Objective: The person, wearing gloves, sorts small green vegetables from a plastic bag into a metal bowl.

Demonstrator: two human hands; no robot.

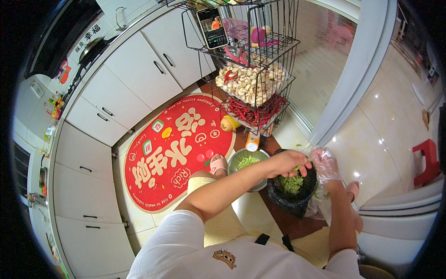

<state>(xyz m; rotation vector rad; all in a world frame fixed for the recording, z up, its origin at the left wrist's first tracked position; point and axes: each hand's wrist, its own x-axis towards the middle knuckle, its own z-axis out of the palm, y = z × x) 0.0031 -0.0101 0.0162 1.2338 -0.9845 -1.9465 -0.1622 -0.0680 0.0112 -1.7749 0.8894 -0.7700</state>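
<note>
Over a dark stone mortar [296,205] my two hands meet, fingertips close together. My left hand [291,163] is bare and pinches a small green pod [296,168]. A clear plastic glove covers my right hand [324,164], whose fingers are bent near the same spot; whether they grip anything is too small to tell. Green pods or shells [292,184] lie inside the mortar. Left of it, partly behind my left forearm, stands a metal bowl [231,166] with shelled green beans [248,161] in it. A clear plastic bag [315,209] lies beside the mortar's right side.
A black wire rack [294,80] ahead holds garlic [249,82], dried red chillies [256,111] and a phone [213,28]. An orange-and-white container [252,142] lies by the bowl. A red mat [177,153] covers floor at left; a sliding door frame [352,87] and red stool [427,162] are at right.
</note>
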